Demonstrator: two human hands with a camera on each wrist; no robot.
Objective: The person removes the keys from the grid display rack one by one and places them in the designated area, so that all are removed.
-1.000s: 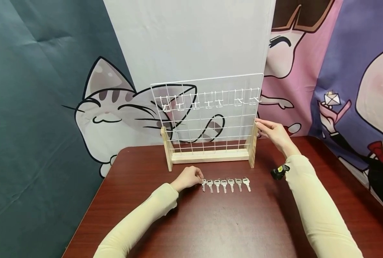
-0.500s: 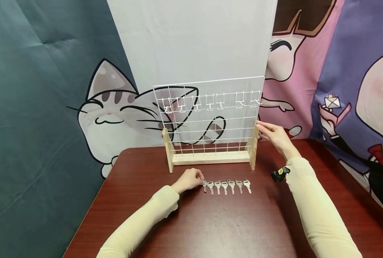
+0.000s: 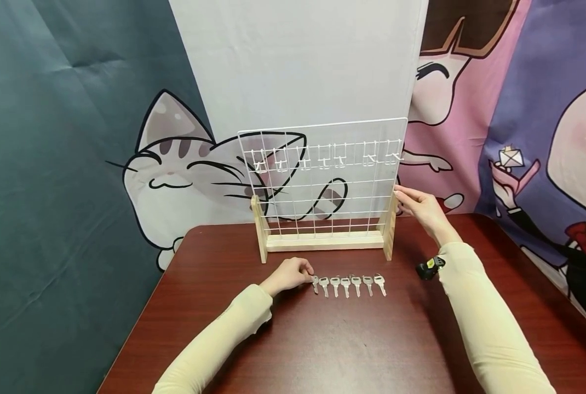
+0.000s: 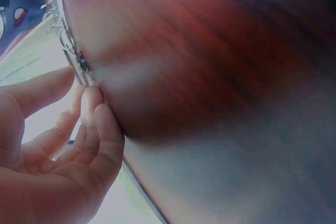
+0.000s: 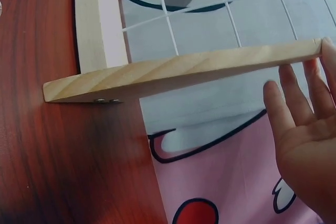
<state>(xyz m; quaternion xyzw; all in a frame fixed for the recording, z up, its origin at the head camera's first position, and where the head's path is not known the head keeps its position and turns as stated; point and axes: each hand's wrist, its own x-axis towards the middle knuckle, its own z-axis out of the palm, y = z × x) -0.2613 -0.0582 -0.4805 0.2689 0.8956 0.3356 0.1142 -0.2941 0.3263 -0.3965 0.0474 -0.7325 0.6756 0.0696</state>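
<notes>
Several silver keys (image 3: 345, 283) with small rings lie in a row on the table in front of a white wire grid rack (image 3: 322, 198) on a wooden stand. My left hand (image 3: 289, 274) is at the row's left end, its thumb and fingertips pinching the head of the leftmost key (image 3: 315, 285). In the left wrist view the fingertips partly hide that key. My right hand (image 3: 423, 210) holds the top of the stand's right wooden upright (image 5: 184, 67), with the thumb at its end and fingers along the outer side.
White hooks (image 3: 324, 163) hang in a row along the upper part of the grid. A wooden base bar (image 3: 325, 241) joins the uprights at the bottom. A small black device (image 3: 430, 267) sits at the right wrist. A printed cloth backdrop (image 3: 293, 65) stands behind the table (image 3: 322, 350).
The head view has shifted slightly, so everything sits a little lower and further right in it. Both hands keep their places at the key and the upright.
</notes>
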